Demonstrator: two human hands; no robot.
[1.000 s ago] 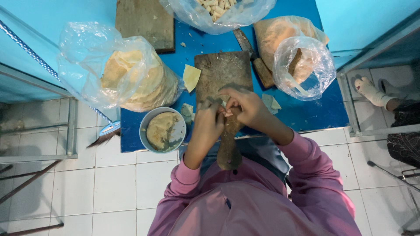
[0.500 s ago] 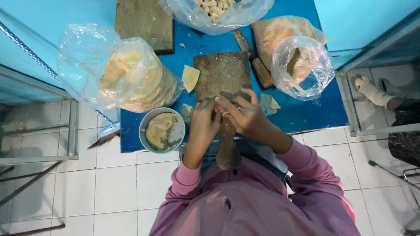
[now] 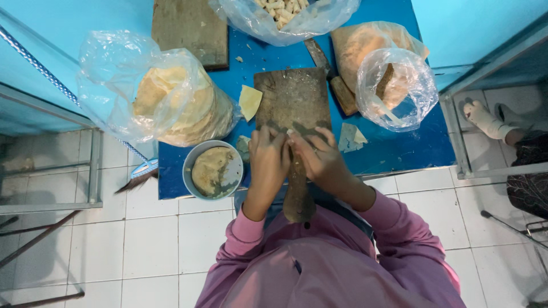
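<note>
Both my hands rest on the near end of a worn wooden cutting board (image 3: 294, 94) with a long handle (image 3: 298, 197) pointing toward me. My left hand (image 3: 268, 158) and my right hand (image 3: 321, 159) meet at their fingertips, pinching a small pale piece of wrapper (image 3: 290, 132) against the board. A metal bowl (image 3: 189, 162) of beige filling stands just left of my left hand. A triangular pale wrapper (image 3: 249, 101) lies beside the board's left edge.
On the blue table (image 3: 394, 151): a plastic bag of stacked round wrappers (image 3: 171, 105) at left, a second wooden board (image 3: 191, 31), a bag of finished rolls (image 3: 285, 14), a knife (image 3: 317, 56), two more bags (image 3: 388, 85), and wrapper scraps (image 3: 351, 137). Another person's foot (image 3: 485, 118) is at right.
My right hand's fingers lay across the left hand a second ago; now the hands sit side by side, fingertips together a little farther up the board.
</note>
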